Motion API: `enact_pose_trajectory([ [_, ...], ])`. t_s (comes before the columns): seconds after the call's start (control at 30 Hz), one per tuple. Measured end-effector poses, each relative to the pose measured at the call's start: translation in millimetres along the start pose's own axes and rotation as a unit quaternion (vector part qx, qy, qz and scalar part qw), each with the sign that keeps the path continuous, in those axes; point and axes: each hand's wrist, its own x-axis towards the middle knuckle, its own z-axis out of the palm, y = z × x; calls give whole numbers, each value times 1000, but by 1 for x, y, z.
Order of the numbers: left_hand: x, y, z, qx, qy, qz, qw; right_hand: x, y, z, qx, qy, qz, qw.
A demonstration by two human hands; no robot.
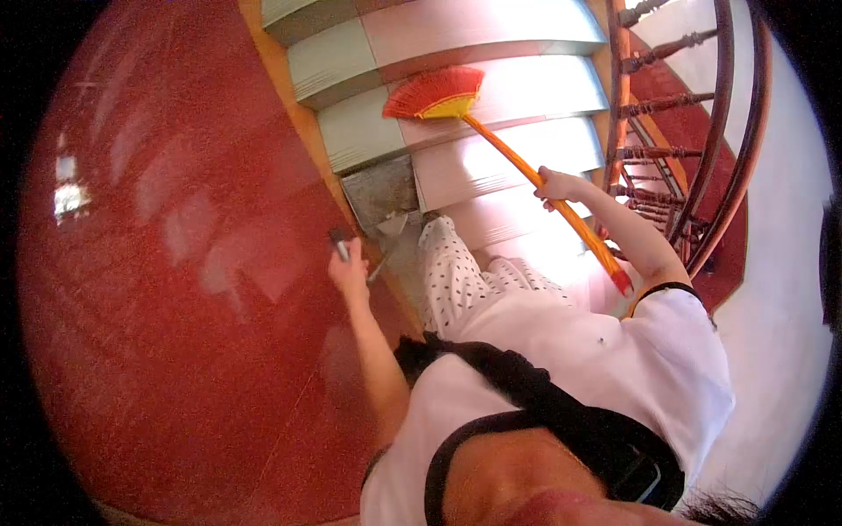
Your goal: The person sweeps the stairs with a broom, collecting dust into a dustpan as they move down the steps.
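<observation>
My right hand (560,187) is closed around the orange shaft of a broom (517,160). The broom's red, fan-shaped bristles with a yellow base rest on a pale stair step ahead, and its red-tipped end passes beside my right arm. Lower on the left, my left hand (351,267) grips a handle with a dark and silver end. A thin rod near that hand leads toward a pale triangular joint and a grey, flat pan, which look like a long-handled dustpan (379,188) on the stairs. Part of the rod is hidden behind my hand.
Pale-covered stairs (474,167) rise ahead, edged on the left by a wooden strip (303,123). A glossy red wall-like surface (175,289) fills the left side. Dark wooden railings with turned balusters (671,105) curve along the right. My patterned trouser legs (452,276) are on the steps.
</observation>
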Motion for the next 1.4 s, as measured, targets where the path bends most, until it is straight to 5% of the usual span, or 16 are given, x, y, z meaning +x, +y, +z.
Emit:
enact_pose_trajectory([
  [0.2, -6, -4, -1, 24, 81, 48, 995, 43, 71, 48, -192, 87, -162, 964],
  [0.27, -3, -17, -13, 18, 95, 91, 991, 33, 83, 78, -204, 21, -174, 963],
  [0.43, -12, -24, -25, -23, 42, 117, 992, -46, 113, 100, -109, -141, -120, 977],
  [0.63, -30, -37, -40, -52, 114, 98, 987, -115, 173, 85, 122, -64, -44, 989],
  [0.7, -35, -36, -46, -74, 85, 116, 987, -120, 201, 81, 359, 37, -14, 932],
  [0.8, -45, -41, -49, -90, 98, 108, 985, -105, 212, 60, 466, 102, -34, 878],
  [0.9, -55, -49, -38, -41, 103, 53, 992, -28, 245, 13, 689, -20, -91, 718],
  [0.93, -61, -53, -34, -46, 109, 49, 992, -7, 241, -5, 681, -32, -90, 726],
  [1.0, -69, -65, -31, -54, 132, 42, 989, 35, 226, -37, 673, -1, -238, 700],
  [1.07, -70, -83, -29, -33, 112, 42, 992, 63, 190, -68, 682, -16, -236, 692],
  [1.1, -74, -91, -29, -34, 122, 40, 991, 71, 164, -75, 694, -45, -160, 701],
  [1.17, -81, -104, -29, -58, 106, 15, 993, 113, 125, -53, 591, 91, -42, 800],
  [1.23, -80, -118, -27, -73, 97, 23, 992, 252, 181, -13, 442, 112, -38, 889],
  [1.27, -80, -122, -23, -86, 98, 9, 991, 146, 115, 34, 430, 133, -40, 892],
  [1.4, -62, -145, -29, -95, 62, -10, 994, 91, 69, 129, 297, 5, 8, 955],
])
